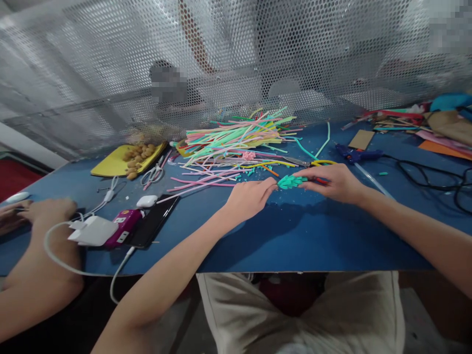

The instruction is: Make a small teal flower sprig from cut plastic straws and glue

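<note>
Over the blue table (pixel 309 236), my two hands meet at a small teal craft piece (pixel 290 182) with spiky, leaf-like ends. My right hand (pixel 337 183) pinches its right side between thumb and fingers. The closed fingers of my left hand (pixel 250 197) are at its left end; whether they grip it or only touch it is hidden. A red-and-dark tool part (pixel 320 181) shows at my right fingers, and I cannot tell if it is held. Just behind lie yellow-handled scissors (pixel 324 162) and a pink flower-like piece (pixel 249 156).
Fuzzy coloured stems (pixel 236 140) are heaped at the back, before a perforated metal screen (pixel 228 54). A blue glue gun (pixel 356 153) with a black cord lies right. Left are a phone (pixel 155 223), a white charger (pixel 94 230), brown balls (pixel 137 156) and another person's arm (pixel 51 246).
</note>
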### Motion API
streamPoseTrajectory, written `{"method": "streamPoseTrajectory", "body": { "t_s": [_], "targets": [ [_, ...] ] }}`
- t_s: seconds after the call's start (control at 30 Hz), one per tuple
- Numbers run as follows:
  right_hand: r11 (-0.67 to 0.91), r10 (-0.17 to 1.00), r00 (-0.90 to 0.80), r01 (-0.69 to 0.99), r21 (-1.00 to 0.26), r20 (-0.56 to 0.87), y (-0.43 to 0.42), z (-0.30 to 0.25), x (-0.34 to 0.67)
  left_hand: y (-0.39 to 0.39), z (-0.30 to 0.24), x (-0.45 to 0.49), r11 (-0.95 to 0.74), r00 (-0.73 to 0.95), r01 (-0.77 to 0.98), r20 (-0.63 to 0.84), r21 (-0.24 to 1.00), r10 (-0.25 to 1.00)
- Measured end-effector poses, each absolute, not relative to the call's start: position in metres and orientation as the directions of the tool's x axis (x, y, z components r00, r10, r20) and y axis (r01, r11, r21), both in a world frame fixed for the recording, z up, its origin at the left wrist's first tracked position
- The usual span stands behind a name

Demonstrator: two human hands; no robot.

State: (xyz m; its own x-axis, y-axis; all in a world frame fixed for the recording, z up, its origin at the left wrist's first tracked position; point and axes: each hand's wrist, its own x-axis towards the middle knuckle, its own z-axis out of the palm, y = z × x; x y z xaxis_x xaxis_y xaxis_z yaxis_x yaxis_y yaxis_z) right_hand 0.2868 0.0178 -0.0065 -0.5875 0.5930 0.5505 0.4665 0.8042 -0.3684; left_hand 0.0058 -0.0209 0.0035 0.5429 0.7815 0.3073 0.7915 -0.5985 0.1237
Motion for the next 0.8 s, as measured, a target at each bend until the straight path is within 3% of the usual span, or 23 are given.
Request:
{"method": "streamPoseTrajectory", "body": {
  "t_s": [0.17, 0.5, 0.8],
  "targets": [
    [0.767, 0.633, -0.522, 0.519, -0.376, 0.572, 0.011, -0.007, 0.279, -0.015, -0.003, 0.004, -0.629, 0.559, 0.741, 0.303, 0.234, 0.771],
    [0.781, 0.624, -0.591, 0.476, -0.403, 0.512, 0.002, -0.008, 0.271, -0.012, -0.003, 0.004, -0.616, 0.600, 0.787, 0.197, 0.031, 0.776],
    [0.823, 0.564, -0.570, 0.450, -0.346, 0.598, 0.007, -0.007, 0.280, -0.005, -0.009, -0.003, -0.680, 0.648, 0.726, 0.228, 0.103, 0.727]
  ]
}}
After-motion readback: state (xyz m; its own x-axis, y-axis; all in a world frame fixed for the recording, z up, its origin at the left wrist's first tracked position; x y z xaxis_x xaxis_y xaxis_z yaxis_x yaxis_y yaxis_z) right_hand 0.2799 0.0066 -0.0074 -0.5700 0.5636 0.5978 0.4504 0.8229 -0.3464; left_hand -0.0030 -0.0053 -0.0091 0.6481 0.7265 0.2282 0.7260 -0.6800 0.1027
